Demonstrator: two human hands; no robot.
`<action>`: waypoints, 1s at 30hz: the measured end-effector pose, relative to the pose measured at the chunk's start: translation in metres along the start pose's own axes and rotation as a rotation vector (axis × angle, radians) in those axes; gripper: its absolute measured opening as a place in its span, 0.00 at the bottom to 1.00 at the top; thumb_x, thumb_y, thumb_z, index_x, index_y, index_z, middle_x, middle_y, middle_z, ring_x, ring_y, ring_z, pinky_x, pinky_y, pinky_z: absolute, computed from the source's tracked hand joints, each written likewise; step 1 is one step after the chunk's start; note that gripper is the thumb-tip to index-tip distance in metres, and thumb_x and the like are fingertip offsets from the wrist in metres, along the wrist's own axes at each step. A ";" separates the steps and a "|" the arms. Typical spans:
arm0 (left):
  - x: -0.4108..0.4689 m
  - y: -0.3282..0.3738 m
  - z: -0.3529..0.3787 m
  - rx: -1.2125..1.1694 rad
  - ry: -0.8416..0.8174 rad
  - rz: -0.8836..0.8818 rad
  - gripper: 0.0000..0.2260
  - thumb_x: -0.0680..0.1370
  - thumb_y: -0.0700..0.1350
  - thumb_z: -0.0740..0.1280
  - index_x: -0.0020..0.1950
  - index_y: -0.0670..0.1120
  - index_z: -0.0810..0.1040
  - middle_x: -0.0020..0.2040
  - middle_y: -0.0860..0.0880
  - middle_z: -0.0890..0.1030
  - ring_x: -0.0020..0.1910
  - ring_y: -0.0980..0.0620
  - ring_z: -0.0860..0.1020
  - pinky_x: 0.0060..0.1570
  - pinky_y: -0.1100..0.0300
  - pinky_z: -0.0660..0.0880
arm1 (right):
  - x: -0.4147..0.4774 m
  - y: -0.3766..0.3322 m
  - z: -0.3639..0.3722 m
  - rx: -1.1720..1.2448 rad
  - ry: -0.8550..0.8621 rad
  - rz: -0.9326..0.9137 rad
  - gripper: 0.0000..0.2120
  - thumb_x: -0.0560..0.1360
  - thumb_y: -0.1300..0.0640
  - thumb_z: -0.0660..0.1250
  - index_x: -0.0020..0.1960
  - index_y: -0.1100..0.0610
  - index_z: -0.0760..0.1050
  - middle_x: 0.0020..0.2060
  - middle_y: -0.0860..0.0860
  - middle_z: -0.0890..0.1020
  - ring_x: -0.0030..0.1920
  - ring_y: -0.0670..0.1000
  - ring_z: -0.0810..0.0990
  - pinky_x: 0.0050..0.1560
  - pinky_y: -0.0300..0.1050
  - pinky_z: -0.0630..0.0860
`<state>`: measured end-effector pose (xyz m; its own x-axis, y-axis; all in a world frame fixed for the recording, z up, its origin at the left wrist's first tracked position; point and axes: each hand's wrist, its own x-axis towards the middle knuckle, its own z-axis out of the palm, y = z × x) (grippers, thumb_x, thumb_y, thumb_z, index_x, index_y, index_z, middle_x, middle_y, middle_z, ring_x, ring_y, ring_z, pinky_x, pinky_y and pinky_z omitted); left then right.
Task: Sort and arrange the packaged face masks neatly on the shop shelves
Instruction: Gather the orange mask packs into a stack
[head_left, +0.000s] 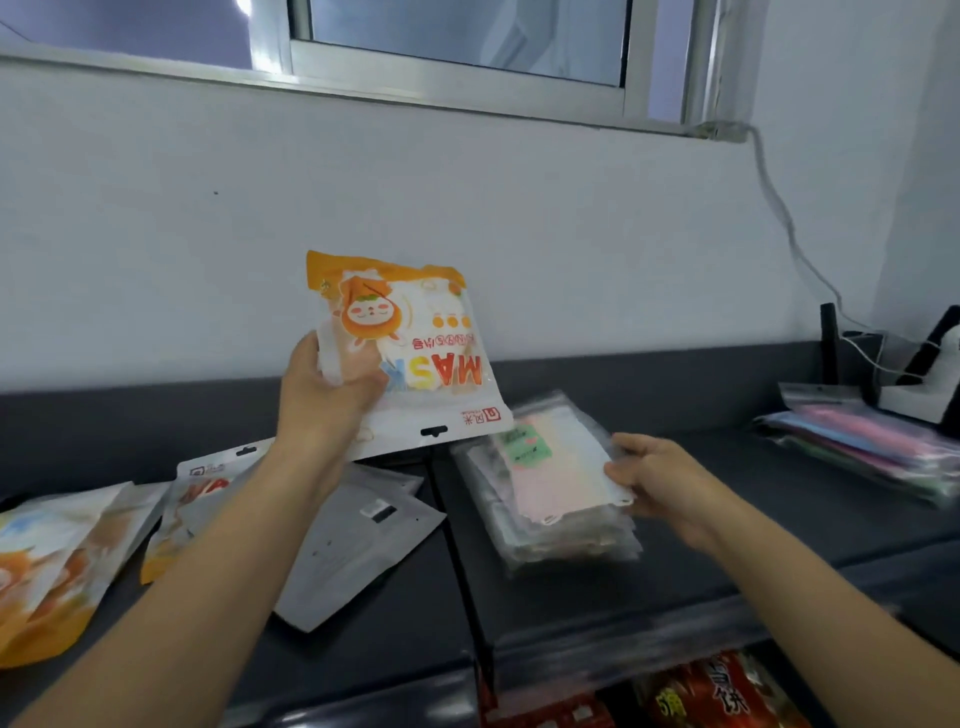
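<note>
Nearest, red snack packets (717, 691) sat on a lower level beneath the dark shelf top (727, 525). On that top, at the left, orange mask packs (47, 561) lay overlapping, with grey pouches (358, 535) just beside them. The right hand (660, 483) gripped the right edge of a blurred stack of clear-wrapped masks (545, 493) lying on the shelf top, its fingers curled at that edge. The left hand (327, 395) pinched the left side of an orange-and-white mask pack (415, 353), held upside down above the shelf. Farther right lay coloured mask packs (872, 447), before the white wall (156, 234).
</note>
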<state>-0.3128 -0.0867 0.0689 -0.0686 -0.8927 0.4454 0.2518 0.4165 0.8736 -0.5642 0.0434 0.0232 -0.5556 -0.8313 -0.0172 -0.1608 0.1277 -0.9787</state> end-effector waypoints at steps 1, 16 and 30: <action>0.006 -0.002 0.006 0.005 -0.027 -0.008 0.21 0.73 0.34 0.70 0.62 0.51 0.71 0.55 0.51 0.80 0.52 0.51 0.80 0.49 0.53 0.78 | 0.006 0.005 0.002 -0.051 -0.006 0.037 0.22 0.77 0.66 0.63 0.70 0.60 0.65 0.57 0.55 0.77 0.45 0.52 0.79 0.35 0.42 0.77; 0.006 -0.002 0.122 0.249 -0.514 0.102 0.23 0.73 0.35 0.70 0.63 0.53 0.71 0.55 0.53 0.79 0.52 0.53 0.78 0.46 0.59 0.76 | 0.011 -0.006 -0.067 -0.150 0.423 -0.402 0.35 0.74 0.52 0.68 0.75 0.52 0.55 0.70 0.50 0.65 0.68 0.48 0.67 0.62 0.43 0.67; -0.133 0.030 0.344 0.764 -0.933 0.843 0.12 0.78 0.43 0.63 0.39 0.58 0.68 0.38 0.55 0.76 0.37 0.57 0.74 0.34 0.58 0.71 | -0.086 0.007 -0.278 -0.383 0.589 -0.662 0.31 0.67 0.61 0.75 0.58 0.36 0.65 0.53 0.43 0.78 0.52 0.38 0.78 0.56 0.37 0.75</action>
<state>-0.6277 0.1038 0.1035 -0.8226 -0.0364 0.5675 -0.0069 0.9985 0.0539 -0.7448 0.2664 0.0746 -0.5605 -0.4064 0.7216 -0.7856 -0.0149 -0.6186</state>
